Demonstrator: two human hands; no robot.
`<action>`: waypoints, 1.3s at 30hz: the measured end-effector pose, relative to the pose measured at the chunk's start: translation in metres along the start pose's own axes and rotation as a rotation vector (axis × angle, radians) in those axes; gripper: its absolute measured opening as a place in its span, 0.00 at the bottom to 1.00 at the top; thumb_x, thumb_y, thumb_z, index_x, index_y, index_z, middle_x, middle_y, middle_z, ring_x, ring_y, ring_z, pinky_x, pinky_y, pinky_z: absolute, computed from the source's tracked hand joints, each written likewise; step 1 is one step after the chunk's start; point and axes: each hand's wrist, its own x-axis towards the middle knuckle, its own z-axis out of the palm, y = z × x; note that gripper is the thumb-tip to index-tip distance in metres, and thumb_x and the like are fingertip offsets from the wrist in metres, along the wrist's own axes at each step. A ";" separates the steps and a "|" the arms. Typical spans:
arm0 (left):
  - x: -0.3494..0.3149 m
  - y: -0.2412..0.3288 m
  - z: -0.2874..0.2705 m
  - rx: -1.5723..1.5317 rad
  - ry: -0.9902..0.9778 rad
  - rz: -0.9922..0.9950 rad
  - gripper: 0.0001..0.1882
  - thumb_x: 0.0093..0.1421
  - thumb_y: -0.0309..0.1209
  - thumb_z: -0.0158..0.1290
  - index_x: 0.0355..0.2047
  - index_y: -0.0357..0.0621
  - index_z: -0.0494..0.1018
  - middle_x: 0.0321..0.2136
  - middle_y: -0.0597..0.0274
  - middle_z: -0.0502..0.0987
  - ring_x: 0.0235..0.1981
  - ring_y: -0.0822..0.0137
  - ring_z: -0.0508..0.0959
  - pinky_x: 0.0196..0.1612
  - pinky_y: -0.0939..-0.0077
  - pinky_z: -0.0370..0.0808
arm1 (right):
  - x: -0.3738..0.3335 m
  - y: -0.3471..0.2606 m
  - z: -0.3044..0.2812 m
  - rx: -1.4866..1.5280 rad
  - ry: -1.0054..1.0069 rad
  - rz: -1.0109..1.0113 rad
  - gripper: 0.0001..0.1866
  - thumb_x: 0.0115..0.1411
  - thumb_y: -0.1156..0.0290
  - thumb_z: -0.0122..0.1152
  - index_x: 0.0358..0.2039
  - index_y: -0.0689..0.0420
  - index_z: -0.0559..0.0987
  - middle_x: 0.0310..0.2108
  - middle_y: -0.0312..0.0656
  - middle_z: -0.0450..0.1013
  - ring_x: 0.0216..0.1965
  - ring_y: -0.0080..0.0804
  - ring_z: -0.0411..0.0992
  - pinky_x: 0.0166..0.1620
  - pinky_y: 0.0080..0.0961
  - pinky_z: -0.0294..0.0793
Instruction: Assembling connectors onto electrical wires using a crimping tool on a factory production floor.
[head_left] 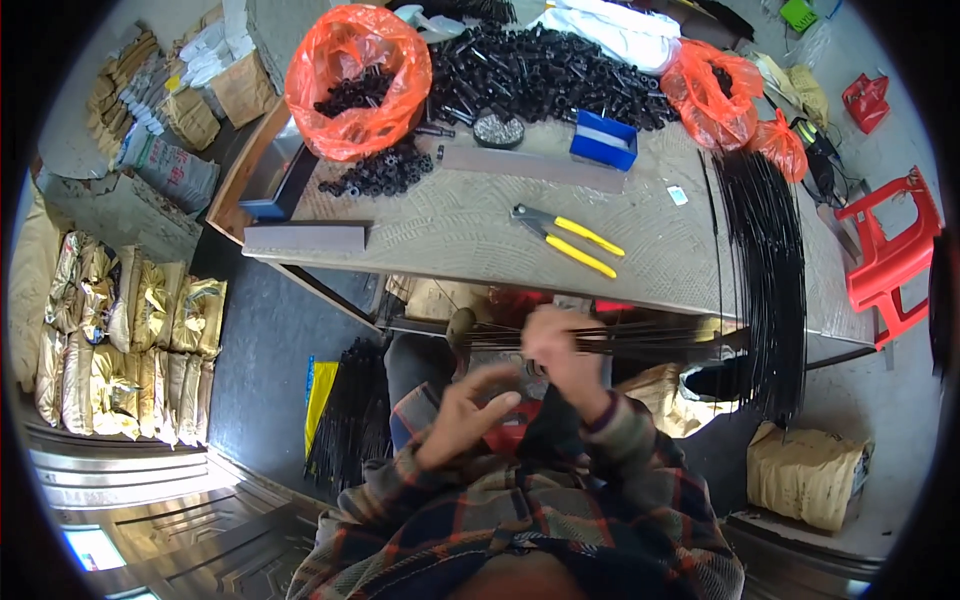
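Note:
My right hand [562,345] is closed around a bundle of thin dark rods [650,340], held level over my lap just below the table's near edge. The rods reach out to both sides of the fist. A rounded brownish object [461,326] stands at their left end; its kind is unclear. My left hand [468,415] is lower and to the left, thumb and fingers apart, with nothing seen in it. Pliers with yellow handles [582,246] lie on the table. A thick sheaf of long black rods [765,270] hangs over the table's right side.
Black tubular parts [550,75] are heaped at the table's [440,225] back, between orange plastic bags [350,140] [705,100]. A blue box [604,140] and a round dish [498,130] sit before them. A red stool [890,250] stands right; stacked sacks [130,340] line the left.

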 end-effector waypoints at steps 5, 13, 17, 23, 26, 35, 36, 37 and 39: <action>0.018 0.072 -0.020 0.148 0.091 0.476 0.28 0.48 0.30 0.60 0.49 0.35 0.65 0.44 0.52 0.70 0.48 0.63 0.70 0.51 0.70 0.65 | -0.041 0.053 0.032 -0.137 -0.227 0.437 0.08 0.53 0.70 0.62 0.28 0.62 0.76 0.21 0.35 0.72 0.27 0.19 0.70 0.31 0.19 0.69; 0.009 0.069 0.003 -0.183 0.216 0.415 0.12 0.52 0.22 0.54 0.38 0.34 0.70 0.31 0.61 0.73 0.32 0.74 0.72 0.37 0.81 0.70 | -0.038 0.024 0.048 0.203 -0.031 0.176 0.19 0.51 0.69 0.64 0.41 0.63 0.71 0.30 0.34 0.66 0.35 0.21 0.67 0.40 0.18 0.67; 0.006 0.062 0.009 -0.103 0.343 0.503 0.11 0.51 0.15 0.55 0.35 0.35 0.68 0.32 0.61 0.72 0.33 0.77 0.71 0.37 0.82 0.69 | -0.013 -0.019 0.048 0.199 0.101 0.113 0.12 0.49 0.79 0.63 0.33 0.64 0.70 0.30 0.36 0.64 0.33 0.20 0.63 0.36 0.17 0.63; 0.009 0.072 0.016 -0.219 0.343 0.443 0.09 0.51 0.17 0.55 0.31 0.37 0.66 0.30 0.64 0.68 0.31 0.79 0.67 0.35 0.85 0.65 | -0.006 -0.023 0.041 0.174 0.035 0.095 0.11 0.47 0.83 0.64 0.24 0.62 0.69 0.27 0.35 0.63 0.29 0.19 0.62 0.32 0.15 0.62; 0.014 0.077 -0.002 -0.333 0.052 0.183 0.10 0.51 0.28 0.55 0.29 0.37 0.67 0.28 0.64 0.67 0.32 0.75 0.66 0.37 0.81 0.62 | 0.010 -0.019 0.019 0.292 -0.264 0.262 0.10 0.46 0.83 0.64 0.25 0.62 0.70 0.26 0.34 0.63 0.30 0.19 0.64 0.32 0.16 0.64; 0.028 0.059 -0.049 -0.395 -0.021 0.231 0.08 0.49 0.28 0.55 0.24 0.37 0.70 0.24 0.59 0.69 0.28 0.68 0.67 0.34 0.75 0.62 | 0.163 0.040 0.002 -0.730 -0.354 0.205 0.07 0.56 0.72 0.55 0.33 0.60 0.77 0.29 0.39 0.75 0.30 0.24 0.73 0.35 0.22 0.71; 0.032 0.060 -0.049 -0.435 -0.035 0.210 0.07 0.50 0.28 0.55 0.25 0.37 0.70 0.24 0.59 0.69 0.28 0.68 0.66 0.34 0.75 0.62 | 0.181 0.056 0.000 -0.753 -0.351 0.214 0.07 0.56 0.72 0.55 0.33 0.60 0.77 0.29 0.39 0.75 0.30 0.24 0.73 0.35 0.22 0.71; 0.035 0.059 -0.051 -0.429 -0.037 0.219 0.07 0.50 0.28 0.54 0.25 0.37 0.70 0.24 0.59 0.69 0.29 0.68 0.67 0.35 0.75 0.62 | 0.197 0.076 0.000 -0.929 -0.295 0.036 0.07 0.54 0.71 0.57 0.32 0.59 0.76 0.28 0.39 0.74 0.28 0.30 0.73 0.33 0.25 0.71; 0.037 0.052 -0.060 -0.472 -0.113 0.285 0.06 0.55 0.24 0.52 0.33 0.38 0.69 0.29 0.65 0.66 0.31 0.75 0.65 0.37 0.80 0.61 | 0.218 0.096 0.011 -1.095 -0.251 -0.149 0.07 0.53 0.71 0.58 0.32 0.58 0.75 0.28 0.40 0.73 0.27 0.36 0.74 0.31 0.28 0.71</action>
